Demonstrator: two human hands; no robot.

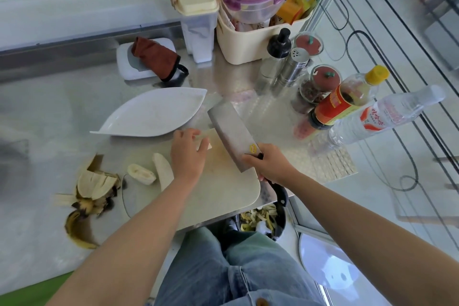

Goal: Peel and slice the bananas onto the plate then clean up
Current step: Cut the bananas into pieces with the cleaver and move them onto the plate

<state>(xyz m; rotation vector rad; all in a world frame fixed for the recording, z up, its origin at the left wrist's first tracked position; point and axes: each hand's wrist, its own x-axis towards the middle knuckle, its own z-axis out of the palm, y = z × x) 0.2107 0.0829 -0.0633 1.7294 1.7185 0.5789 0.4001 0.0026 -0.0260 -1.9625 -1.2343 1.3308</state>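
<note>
Gripping the dark handle of a cleaver (pixel 229 133), the right hand (pixel 269 165) is closed around it; most of the handle is hidden inside the fist. The wide blade points away from the person and slants over the far right part of the cutting board (pixel 218 189). The left hand (pixel 188 154) lies palm down on the board with fingers curled onto a peeled banana piece (pixel 207 145). Only that piece's pale end shows beside the fingertips, so its length cannot be made out.

Count on the board: two further peeled banana pieces, one short (pixel 141 173) and one longer (pixel 162 171), lying side by side left of the left wrist. The longer piece is partly covered by the forearm.

A white leaf-shaped plate (pixel 154 115) sits on the table (pixel 37 112) just beyond the board, holding no slices. Banana peels (pixel 93 191), blackened in spots, lie heaped on the table left of the board; their number cannot be determined.

Far right stand two bottles: one with a red label and yellow cap (pixel 347 98), one clear (pixel 387 115). Behind them are two red-lidded jars (pixel 323 82) and a metal shaker (pixel 295 67). A bin of scraps (pixel 260 216) below the table edge is partly cut off by the board.
</note>
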